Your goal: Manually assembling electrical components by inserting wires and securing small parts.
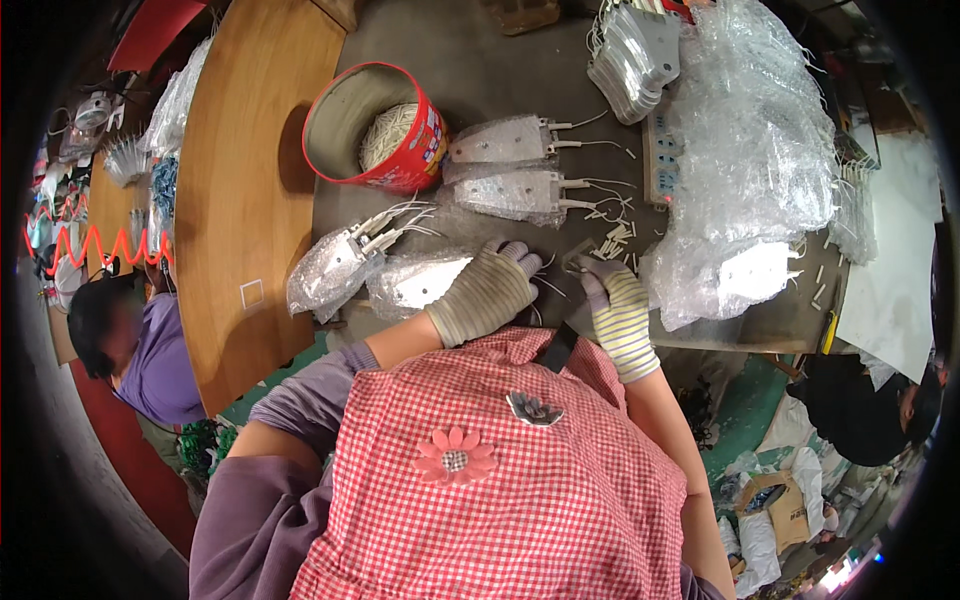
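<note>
My left hand [487, 290], in a grey knit glove, rests on a flat metal plate part wrapped in bubble film [420, 284], with thin white wires showing by its fingertips. My right hand [617, 305], in a striped glove, pinches a small pale piece near a scatter of short white tube bits [612, 240] on the grey table [470, 60]. Two more wrapped plates with white leads [510, 165] lie just beyond both hands. Whether the right fingers hold the piece firmly is hard to see.
A red round tin [385, 130] holding a ball of white cord stands at the back left. A big heap of bubble-wrapped parts [760, 180] fills the right; a stack of bare plates [635, 60] lies behind. A wooden board [245, 190] runs left, beside a seated person [140, 350].
</note>
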Available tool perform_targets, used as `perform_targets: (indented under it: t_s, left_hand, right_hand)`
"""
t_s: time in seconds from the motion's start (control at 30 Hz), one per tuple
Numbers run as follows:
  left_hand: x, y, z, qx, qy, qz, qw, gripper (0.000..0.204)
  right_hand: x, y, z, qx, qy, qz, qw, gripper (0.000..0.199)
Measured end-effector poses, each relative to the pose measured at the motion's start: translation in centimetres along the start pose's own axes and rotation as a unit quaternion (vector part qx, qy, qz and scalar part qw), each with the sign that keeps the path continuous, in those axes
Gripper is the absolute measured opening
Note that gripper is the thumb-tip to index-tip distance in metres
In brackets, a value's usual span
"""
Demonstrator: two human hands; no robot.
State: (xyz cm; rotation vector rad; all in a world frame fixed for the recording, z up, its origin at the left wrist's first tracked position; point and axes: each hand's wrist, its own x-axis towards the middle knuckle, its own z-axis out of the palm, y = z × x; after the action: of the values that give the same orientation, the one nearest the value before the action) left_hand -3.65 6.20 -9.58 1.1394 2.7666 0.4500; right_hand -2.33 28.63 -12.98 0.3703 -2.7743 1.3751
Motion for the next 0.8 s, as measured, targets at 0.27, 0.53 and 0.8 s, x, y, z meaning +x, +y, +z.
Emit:
perform_targets:
  t_s: [0.27, 0.53, 0.8]
  left_hand:
    - [0.3, 1.3, 1.2, -0.196, 0.099, -0.171, 0.961, 0.017]
    - [-0.1, 1.6, 1.5, -0.246, 0.077, -0.177, 0.95, 0.016]
    - [-0.1, 1.6, 1.6, -0.268, 0.108, -0.187, 0.939, 0.016]
  right_hand:
    - [-2.2, -2.5, -0.9, 0.081, -0.048, 0.202, 0.975, 0.023]
    - [-1.3, -3.3, -0.4, 0.035, -0.057, 0.031, 0.997, 0.015]
    - [-2.8, -1.4, 0.6, 0.476, 0.056, 0.342, 0.808, 0.019]
